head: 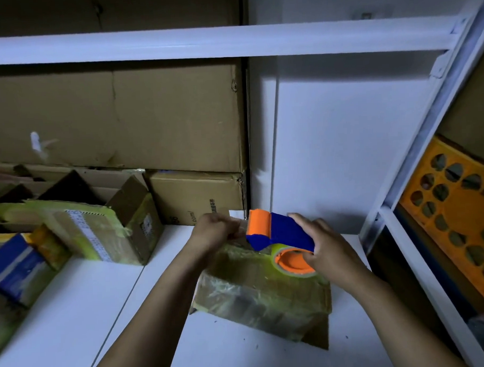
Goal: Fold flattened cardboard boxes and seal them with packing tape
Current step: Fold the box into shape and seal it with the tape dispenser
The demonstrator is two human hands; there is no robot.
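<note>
A small cardboard box [262, 296], wrapped in shiny yellowish tape, lies on the white table [103, 328] in front of me. My right hand [325, 249] grips a blue and orange tape dispenser [276, 233] just above the box's far end; its roll of clear tape [294, 263] faces me. My left hand [213, 230] pinches the free end of the tape at the dispenser's orange mouth, fingers curled, over the box's far left corner.
Several taped boxes [99, 234] lean in a row at the left. Large cartons [121, 116] stand against the back wall, under a white shelf [201, 42]. An orange perforated crate [458, 215] sits in the white rack at the right.
</note>
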